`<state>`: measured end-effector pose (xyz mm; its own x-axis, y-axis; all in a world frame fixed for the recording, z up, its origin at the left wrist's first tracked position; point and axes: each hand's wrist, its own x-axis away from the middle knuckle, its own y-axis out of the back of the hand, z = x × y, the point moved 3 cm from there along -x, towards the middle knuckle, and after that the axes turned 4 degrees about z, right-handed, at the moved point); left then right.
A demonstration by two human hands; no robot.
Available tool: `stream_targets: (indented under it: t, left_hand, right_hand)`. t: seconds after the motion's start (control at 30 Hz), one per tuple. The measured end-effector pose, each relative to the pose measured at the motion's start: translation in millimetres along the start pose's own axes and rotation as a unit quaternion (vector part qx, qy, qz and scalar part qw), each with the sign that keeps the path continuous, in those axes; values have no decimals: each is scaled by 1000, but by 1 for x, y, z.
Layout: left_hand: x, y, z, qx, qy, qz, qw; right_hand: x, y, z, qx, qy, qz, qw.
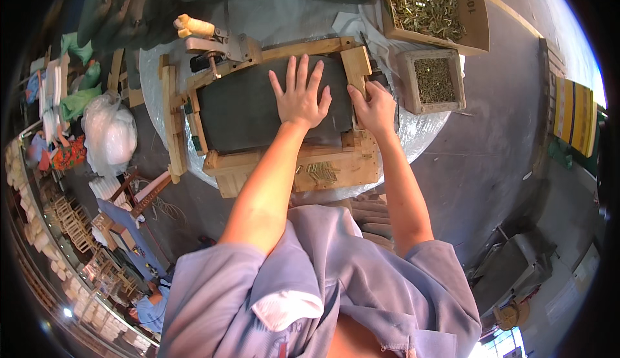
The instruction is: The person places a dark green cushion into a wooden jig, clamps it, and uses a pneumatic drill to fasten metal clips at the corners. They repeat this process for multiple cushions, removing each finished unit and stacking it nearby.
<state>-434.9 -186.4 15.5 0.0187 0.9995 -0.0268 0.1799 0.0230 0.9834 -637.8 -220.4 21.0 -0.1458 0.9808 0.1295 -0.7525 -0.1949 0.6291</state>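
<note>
Where curled — right hand (376, 110) partly hidden

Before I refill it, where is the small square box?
In the head view, the small square box sits to the right of the right hand, just below the larger cardboard box.

Left of pad (236, 109) open from above; wood frame (278, 52) rings it, lever clamp (223, 47) far left, box (407, 87) right.

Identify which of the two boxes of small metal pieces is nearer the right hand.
The smaller, squarish box with thick pale walls, just right of the right hand; the larger brown cardboard box sits farther away, higher in the picture.
</note>
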Motion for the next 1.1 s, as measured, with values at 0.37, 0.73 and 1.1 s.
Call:
stream_targets:
  t: [0.37, 0.73, 1.1]
  left_hand:
    - [10, 8, 11, 106, 5, -25, 994]
    - [90, 85, 308, 33, 114, -179, 977]
    - [19, 40, 303, 64, 22, -29, 997]
  right_hand:
    - [20, -20, 49, 126, 57, 3, 990]
    - [-74, -52, 84, 62, 281, -53, 956]
    - [-91, -81, 84, 207, 266, -18, 941]
